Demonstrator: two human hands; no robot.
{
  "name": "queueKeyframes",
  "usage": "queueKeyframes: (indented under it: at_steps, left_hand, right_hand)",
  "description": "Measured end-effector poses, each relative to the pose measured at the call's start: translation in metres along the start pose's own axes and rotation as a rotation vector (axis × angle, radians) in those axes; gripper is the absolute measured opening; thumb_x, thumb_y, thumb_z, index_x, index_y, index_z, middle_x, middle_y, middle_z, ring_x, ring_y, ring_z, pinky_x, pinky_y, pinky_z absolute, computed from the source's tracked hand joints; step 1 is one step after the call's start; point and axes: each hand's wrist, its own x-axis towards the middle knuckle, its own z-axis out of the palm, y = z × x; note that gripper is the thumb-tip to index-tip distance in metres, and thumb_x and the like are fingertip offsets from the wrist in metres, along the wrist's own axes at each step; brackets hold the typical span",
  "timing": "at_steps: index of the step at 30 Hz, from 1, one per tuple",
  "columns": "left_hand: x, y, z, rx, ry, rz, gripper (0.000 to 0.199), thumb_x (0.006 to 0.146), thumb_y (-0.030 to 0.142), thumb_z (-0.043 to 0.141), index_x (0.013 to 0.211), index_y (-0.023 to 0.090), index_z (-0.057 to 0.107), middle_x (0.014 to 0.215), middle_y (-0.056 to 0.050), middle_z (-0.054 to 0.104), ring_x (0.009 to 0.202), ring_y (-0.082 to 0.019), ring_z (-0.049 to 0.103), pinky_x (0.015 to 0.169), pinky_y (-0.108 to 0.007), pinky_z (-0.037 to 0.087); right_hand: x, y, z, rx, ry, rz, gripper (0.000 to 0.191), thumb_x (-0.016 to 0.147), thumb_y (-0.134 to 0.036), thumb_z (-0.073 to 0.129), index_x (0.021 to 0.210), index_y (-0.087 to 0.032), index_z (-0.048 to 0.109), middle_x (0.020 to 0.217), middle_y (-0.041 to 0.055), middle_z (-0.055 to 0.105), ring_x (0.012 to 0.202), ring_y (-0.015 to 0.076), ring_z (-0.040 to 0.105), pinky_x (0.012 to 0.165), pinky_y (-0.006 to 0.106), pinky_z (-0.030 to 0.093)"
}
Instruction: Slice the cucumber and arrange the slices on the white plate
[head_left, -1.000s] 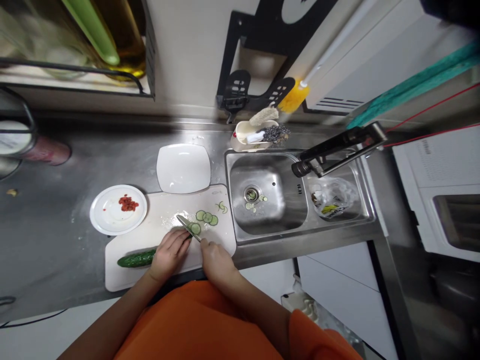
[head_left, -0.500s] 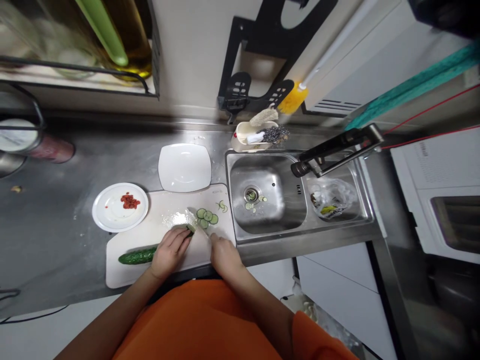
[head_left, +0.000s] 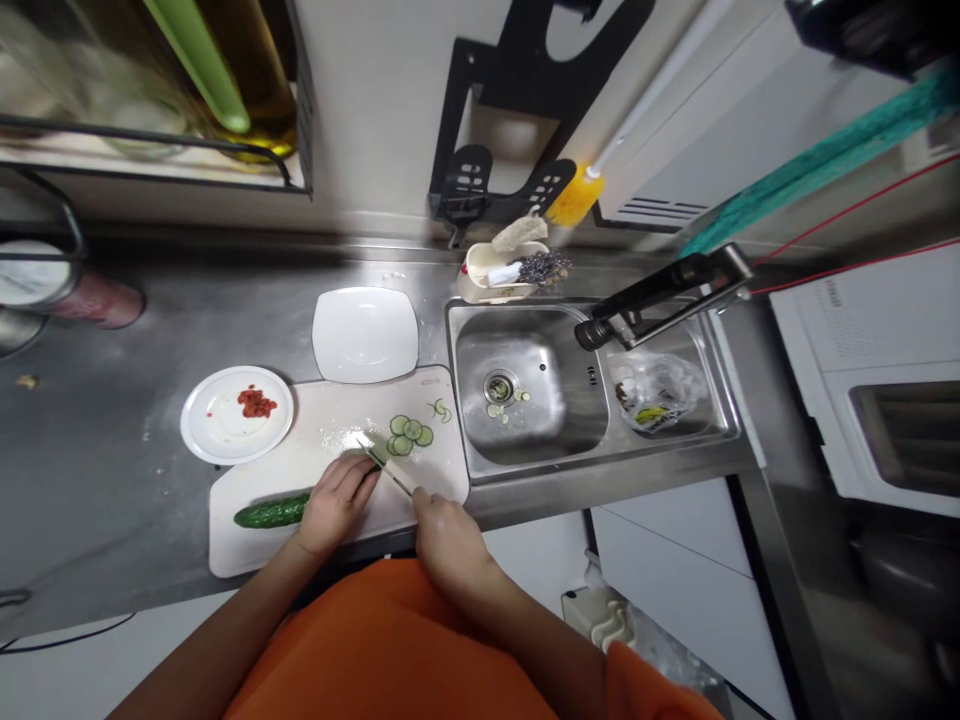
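Observation:
A green cucumber point(head_left: 271, 511) lies on the white cutting board point(head_left: 315, 420), its right part under my left hand point(head_left: 337, 502), whose fingers wrap over it. My right hand point(head_left: 448, 530) grips a knife point(head_left: 394, 476) by its handle. The blade slants up to the left and meets the cucumber's cut end beside my left fingertips. Several thin cucumber slices point(head_left: 409, 434) rest on the board past the blade, with small curved peel pieces point(head_left: 440, 410) near the board's right edge.
Behind the board stands a white square plate point(head_left: 365, 335). A round white plate point(head_left: 225, 440) with red pieces overlaps the board's left corner. To the right are a steel sink point(head_left: 555, 430) with slices near its drain, a faucet point(head_left: 645, 300) and a plastic bag point(head_left: 664, 390).
The knife has turned more upright and its tip now points up-left at the cucumber's end. My right hand has shifted slightly down and left. One more slice shows in the pile.

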Motion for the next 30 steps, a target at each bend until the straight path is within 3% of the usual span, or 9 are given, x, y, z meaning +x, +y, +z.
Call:
queueKeyframes:
  at_steps: [30]
  left_hand:
    - [0.0046,0.0016,-0.0017,0.032,0.016,0.043,0.016,0.084,0.018,0.056,0.1,0.016,0.059,0.096,-0.008,0.066,0.096,-0.02,0.06,0.092,-0.037,0.049]
  right_hand:
    - [0.0054,-0.0049,-0.006,-0.036,-0.004,-0.016,0.03,0.088,-0.004,0.03,0.104,-0.016,0.053,0.09,0.0108,0.065,0.085,0.0203,0.064,0.067,0.025,0.048]
